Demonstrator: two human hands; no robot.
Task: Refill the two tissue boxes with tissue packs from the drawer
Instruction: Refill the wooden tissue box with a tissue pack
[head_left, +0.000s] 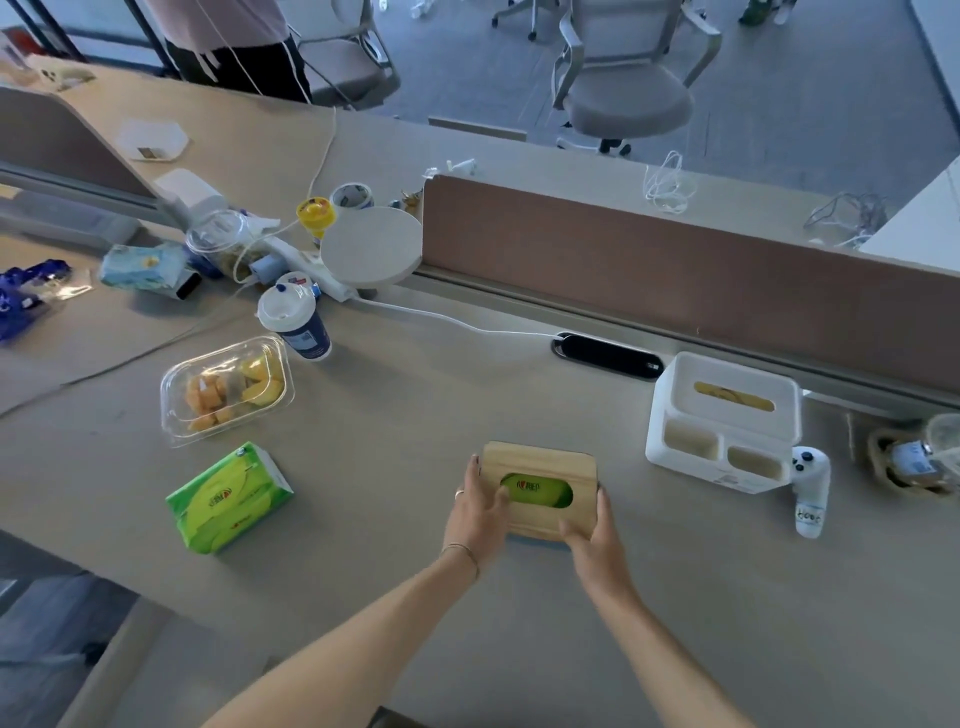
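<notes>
On the beige office desk (405, 415), low centre of frame, our left hand (475, 512) and right hand (592, 540) clamp the flat wooden tissue-box lid (540, 462), green pack inside. Uneven pressing could jam it; the spare green tissue pack (228, 499) waits at left.

Pale wood tissue box lid (540, 467), green pack w/ red logo showing thru its oval slot. Spare tissue pack (228, 499) bright green w/ yellow swirls. 2nd tissue box (722, 421) white, yellow in slot. Desk (395, 571) beige-grey, divider (649, 270) brown. Cup (296, 325) blue & white. Fruit tub (227, 389) clear, orange/yellow inside.
</notes>
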